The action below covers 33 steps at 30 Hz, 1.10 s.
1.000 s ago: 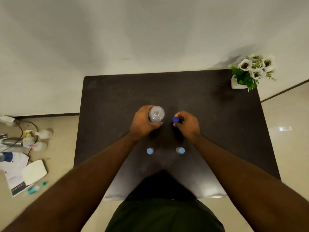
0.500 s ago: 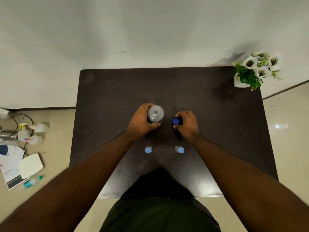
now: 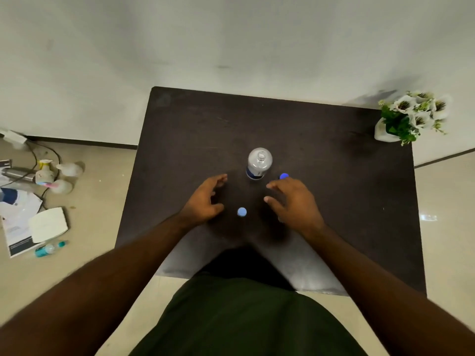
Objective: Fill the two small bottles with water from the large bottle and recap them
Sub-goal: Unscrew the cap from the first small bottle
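The large clear bottle [image 3: 259, 163] stands uncapped in the middle of the dark table [image 3: 334, 155]. Its dark blue cap [image 3: 283, 176] lies on the table just to its right. One small bottle with a light blue cap [image 3: 241, 212] stands nearer to me, between my hands. My left hand [image 3: 205, 201] hovers open to the left of that small bottle, fingers spread. My right hand [image 3: 293, 201] is open on the right and holds nothing. It covers the spot where the second small bottle stood, so that bottle is hidden.
A white pot of white flowers [image 3: 408, 116] sits on the table's far right corner. On the floor to the left lie papers [image 3: 18, 222], cables, small containers and a teal-capped bottle [image 3: 50, 249]. A wall runs behind the table.
My left hand let go of the large bottle and drew back toward me. My right hand left the dark blue cap on the table and moved nearer, over the right small bottle.
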Available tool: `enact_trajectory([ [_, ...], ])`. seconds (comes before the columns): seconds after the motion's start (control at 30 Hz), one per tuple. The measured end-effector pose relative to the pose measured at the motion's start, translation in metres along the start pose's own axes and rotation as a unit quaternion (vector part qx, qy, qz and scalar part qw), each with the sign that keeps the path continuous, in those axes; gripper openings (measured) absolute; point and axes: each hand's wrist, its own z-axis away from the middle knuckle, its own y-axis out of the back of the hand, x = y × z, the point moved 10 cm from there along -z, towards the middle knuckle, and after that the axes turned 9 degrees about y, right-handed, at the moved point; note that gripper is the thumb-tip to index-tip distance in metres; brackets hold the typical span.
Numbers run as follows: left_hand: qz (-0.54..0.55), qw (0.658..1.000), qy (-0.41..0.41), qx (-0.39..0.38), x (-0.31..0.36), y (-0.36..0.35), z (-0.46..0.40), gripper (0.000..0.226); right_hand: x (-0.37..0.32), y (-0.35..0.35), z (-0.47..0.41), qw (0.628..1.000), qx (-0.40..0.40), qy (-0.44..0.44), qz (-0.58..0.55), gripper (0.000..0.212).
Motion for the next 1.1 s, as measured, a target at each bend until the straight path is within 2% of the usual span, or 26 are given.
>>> enact_trajectory([
  [0.13, -0.068, 0.996, -0.049, -0.016, 0.007, -0.023, 0.005, 0.076, -0.051, -0.036, -0.002, 0.995, -0.068, 0.072, 0.031, 0.030],
  [0.27, -0.124, 0.986, -0.109, -0.032, 0.023, -0.043, 0.001, 0.062, -0.061, -0.068, -0.005, 0.987, -0.148, 0.051, 0.036, 0.032],
  [0.33, -0.132, 0.984, -0.111, -0.036, 0.024, -0.046, -0.001, 0.055, -0.061, -0.077, -0.006, 0.983, -0.174, 0.038, 0.046, 0.030],
  [0.47, -0.138, 0.984, -0.105, -0.030, 0.018, -0.047, -0.002, 0.047, -0.057, -0.090, -0.004, 0.980, -0.191, 0.024, 0.059, 0.023],
  [0.57, -0.118, 0.986, -0.115, -0.018, 0.016, -0.046, -0.001, 0.055, -0.059, -0.093, -0.005, 0.978, -0.195, 0.026, 0.064, 0.023],
  [0.67, -0.087, 0.990, -0.107, -0.016, 0.017, -0.041, -0.001, 0.051, -0.064, -0.084, -0.010, 0.982, -0.171, 0.035, 0.067, 0.023],
  [0.77, -0.028, 0.994, -0.102, -0.008, 0.024, -0.028, -0.002, 0.030, -0.074, -0.061, -0.021, 0.989, -0.127, 0.049, 0.057, 0.024],
  [0.9, 0.054, 0.993, -0.101, 0.040, 0.041, 0.003, 0.002, 0.024, -0.097, -0.017, -0.038, 0.996, -0.056, 0.062, 0.032, 0.020],
  [1.0, 0.090, 0.983, -0.140, 0.075, 0.072, 0.031, 0.014, 0.028, -0.117, 0.025, -0.049, 0.998, -0.015, 0.063, -0.011, 0.013],
  [1.1, 0.102, 0.969, -0.198, 0.107, 0.115, 0.061, 0.031, 0.029, -0.138, 0.067, -0.060, 0.995, 0.021, 0.089, -0.029, 0.017],
])
